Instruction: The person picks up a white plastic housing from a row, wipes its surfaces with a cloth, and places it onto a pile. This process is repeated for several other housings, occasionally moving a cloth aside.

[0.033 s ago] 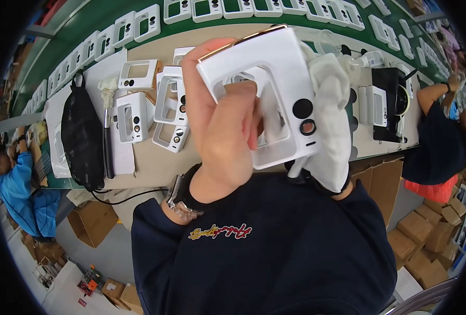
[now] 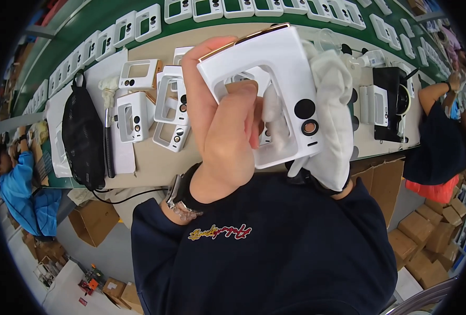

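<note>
One white phone-back cover [image 2: 275,79] held up near centre, in two hands: one bare left hand [image 2: 228,131], one white-gloved right hand [image 2: 330,121]. Five similar white covers [image 2: 154,105] lying loose on the table at 9 o'clock. One black mesh bag [image 2: 83,136] further toward 9 o'clock. At least fourteen covers [image 2: 149,22] in the row on the green belt at 12 o'clock. Two other people [image 2: 20,184] at 3 and 9 o'clock.

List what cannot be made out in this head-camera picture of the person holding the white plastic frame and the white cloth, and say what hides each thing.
- Right hand: head view, wrapped in the white cloth; fingers hidden.
- White plastic frame: lower left part covered by the left hand.
- Beige worktable under the frame: blocked by both hands.
- Black device at right: details too small and bent by the fisheye rim.
</note>
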The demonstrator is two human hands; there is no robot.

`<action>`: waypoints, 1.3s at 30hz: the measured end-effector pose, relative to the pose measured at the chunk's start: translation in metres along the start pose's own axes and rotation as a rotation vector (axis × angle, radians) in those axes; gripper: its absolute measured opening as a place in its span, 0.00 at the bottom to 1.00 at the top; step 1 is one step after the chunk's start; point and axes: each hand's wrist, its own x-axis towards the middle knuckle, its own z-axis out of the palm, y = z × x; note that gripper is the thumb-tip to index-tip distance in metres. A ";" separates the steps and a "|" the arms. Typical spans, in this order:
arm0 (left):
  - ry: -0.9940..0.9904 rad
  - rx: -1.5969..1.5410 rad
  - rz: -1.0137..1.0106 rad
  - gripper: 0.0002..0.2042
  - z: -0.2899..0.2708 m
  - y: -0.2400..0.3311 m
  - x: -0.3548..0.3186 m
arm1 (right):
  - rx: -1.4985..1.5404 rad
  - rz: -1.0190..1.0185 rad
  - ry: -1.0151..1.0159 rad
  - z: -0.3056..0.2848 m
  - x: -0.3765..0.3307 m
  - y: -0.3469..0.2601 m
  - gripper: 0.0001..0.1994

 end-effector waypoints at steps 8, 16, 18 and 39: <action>-0.070 0.204 0.038 0.18 0.014 0.001 0.001 | -0.412 -0.286 -0.004 -0.014 0.000 0.013 0.25; -0.064 0.196 0.021 0.19 0.017 -0.003 0.005 | -0.065 -0.190 0.005 -0.001 0.004 -0.013 0.15; -0.130 0.588 0.442 0.18 0.008 -0.015 0.011 | 0.109 -0.135 0.038 0.007 0.004 -0.006 0.15; -0.108 1.411 -0.155 0.24 -0.059 -0.058 0.417 | -0.033 -0.505 0.416 -0.090 -0.043 0.006 0.16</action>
